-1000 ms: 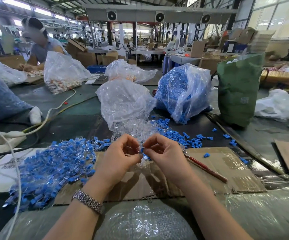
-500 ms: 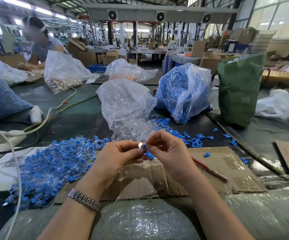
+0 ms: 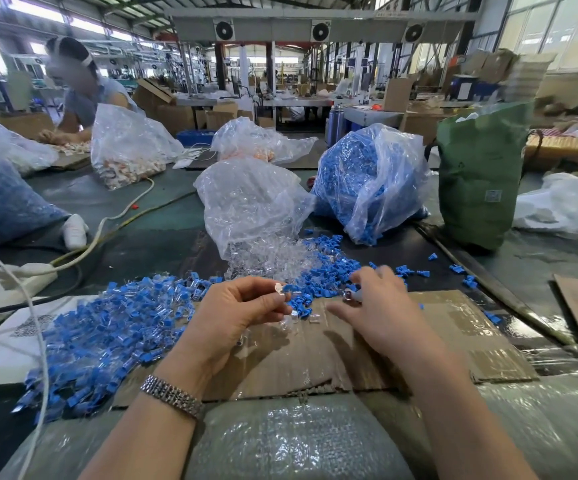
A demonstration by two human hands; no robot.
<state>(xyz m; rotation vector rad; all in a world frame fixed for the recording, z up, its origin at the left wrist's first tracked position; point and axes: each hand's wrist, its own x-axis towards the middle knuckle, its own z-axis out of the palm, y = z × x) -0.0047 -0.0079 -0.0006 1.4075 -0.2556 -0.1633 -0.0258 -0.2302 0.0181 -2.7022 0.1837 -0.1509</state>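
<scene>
right hand (image 3: 381, 315) now perhaps among blue caps (image 3: 330, 270)

Factory hall: three fans (image 3: 320, 31) on a beam (image 3: 270, 25) at twelve, bright windows (image 3: 554, 32) at two, workbenches (image 3: 298, 102) below the beam.

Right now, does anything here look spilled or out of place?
Yes: small blue plastic caps and clear plastic pieces lie strewn loose across the dark table and brown cardboard sheet; strays sit near the green sack.

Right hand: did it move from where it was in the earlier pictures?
Yes. The right hand has gone rightward, away from the left hand pinching a clear piece, along the cardboard sheet toward the loose blue pieces.
</scene>
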